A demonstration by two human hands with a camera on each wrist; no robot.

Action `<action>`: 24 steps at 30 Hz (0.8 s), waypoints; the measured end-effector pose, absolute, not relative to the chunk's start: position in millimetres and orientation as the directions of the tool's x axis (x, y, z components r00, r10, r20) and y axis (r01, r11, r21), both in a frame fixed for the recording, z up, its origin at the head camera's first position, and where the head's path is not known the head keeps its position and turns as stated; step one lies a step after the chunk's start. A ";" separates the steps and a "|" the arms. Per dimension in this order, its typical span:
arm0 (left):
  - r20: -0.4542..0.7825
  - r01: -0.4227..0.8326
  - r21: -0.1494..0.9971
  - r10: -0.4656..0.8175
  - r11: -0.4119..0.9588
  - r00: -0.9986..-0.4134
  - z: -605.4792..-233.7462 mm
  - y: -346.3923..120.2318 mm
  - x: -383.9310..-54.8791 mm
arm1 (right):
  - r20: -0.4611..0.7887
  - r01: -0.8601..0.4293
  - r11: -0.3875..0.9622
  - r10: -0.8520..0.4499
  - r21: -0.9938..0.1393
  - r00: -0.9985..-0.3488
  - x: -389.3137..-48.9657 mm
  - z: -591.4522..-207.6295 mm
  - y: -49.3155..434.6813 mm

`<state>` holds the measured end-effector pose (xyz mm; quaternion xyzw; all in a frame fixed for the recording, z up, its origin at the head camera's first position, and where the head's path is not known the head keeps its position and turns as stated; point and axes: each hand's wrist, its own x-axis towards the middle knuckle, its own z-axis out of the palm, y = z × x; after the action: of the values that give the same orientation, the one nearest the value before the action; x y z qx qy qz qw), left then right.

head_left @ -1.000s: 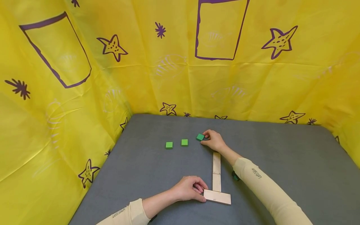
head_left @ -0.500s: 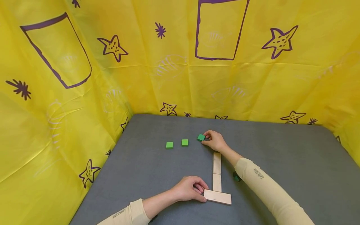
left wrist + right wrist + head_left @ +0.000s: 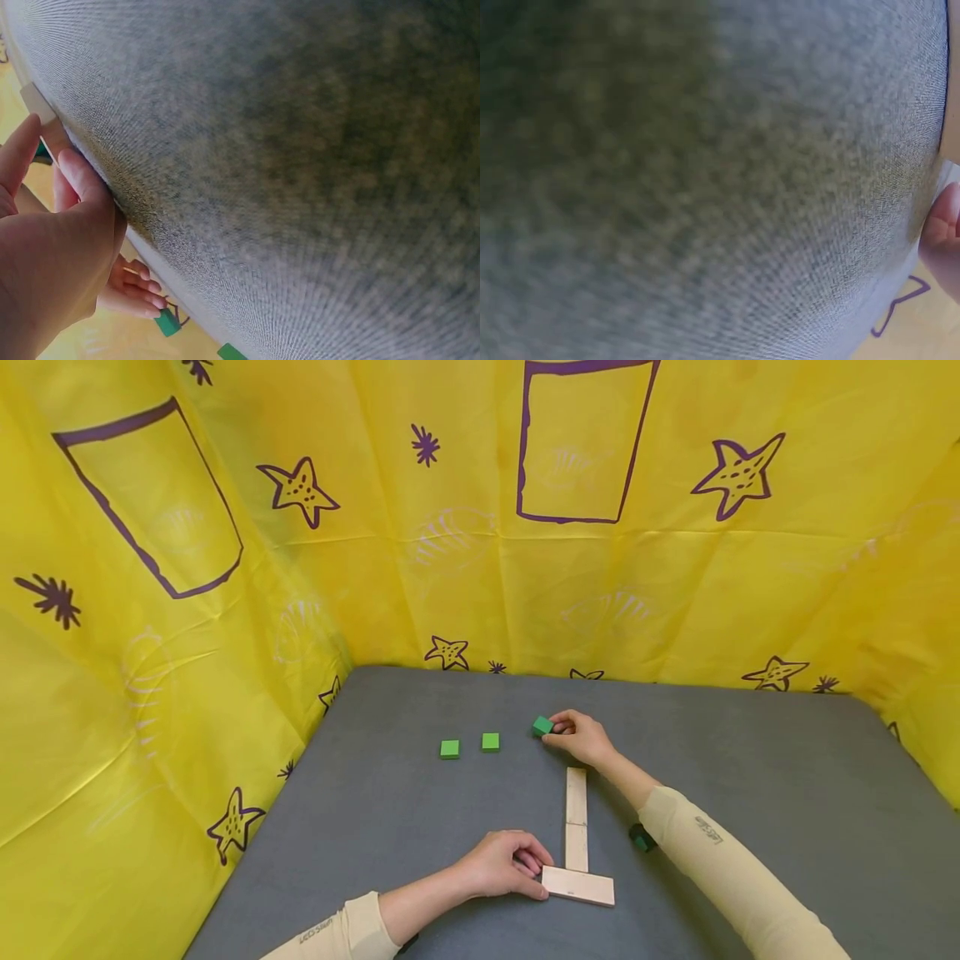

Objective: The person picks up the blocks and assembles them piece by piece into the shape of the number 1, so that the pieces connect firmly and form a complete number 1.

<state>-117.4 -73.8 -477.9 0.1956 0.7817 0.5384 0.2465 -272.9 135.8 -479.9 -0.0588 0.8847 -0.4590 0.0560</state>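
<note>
In the head view my right hand [image 3: 583,739] pinches a dark green block [image 3: 542,727] between thumb and fingers, toward the back of the table. My left hand [image 3: 501,864] grips the left end of a flat wooden plank [image 3: 578,886] lying crosswise, its thumb at the near edge. Above that plank, two more wooden planks [image 3: 576,818] lie end to end, making an upside-down T with it. In the left wrist view, fingers [image 3: 82,176] and thumb hold the plank's end [image 3: 37,105]; the right hand with its green block [image 3: 167,322] shows farther off. The right wrist view catches only part of a hand [image 3: 943,240].
Two light green blocks, one at the left [image 3: 449,749] and another beside it [image 3: 491,742], sit on the grey table [image 3: 390,827] left of the right hand. Yellow cloth walls [image 3: 450,585] with purple drawings stand behind and to the left.
My right hand has shifted slightly right with the dark green block, which now looks a little tilted. The left hand and the planks have stayed in place.
</note>
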 end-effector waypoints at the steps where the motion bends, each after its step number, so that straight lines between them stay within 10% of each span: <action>1: -0.175 0.041 0.938 0.571 0.345 -0.802 -478.2 -73.7 -117.3 | -0.053 -0.041 0.559 -0.151 -0.828 -0.987 -272.3 -479.7 136.4; 24: -0.175 0.055 0.930 0.569 0.363 -0.803 -477.2 -72.4 -117.3 | -0.154 0.106 0.361 -0.107 -0.926 -0.982 -254.3 -477.6 159.7</action>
<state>-117.3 -72.4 -477.2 0.1977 0.7888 0.5286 0.2434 -254.3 159.7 -477.6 -0.0004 0.8197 -0.5651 0.0941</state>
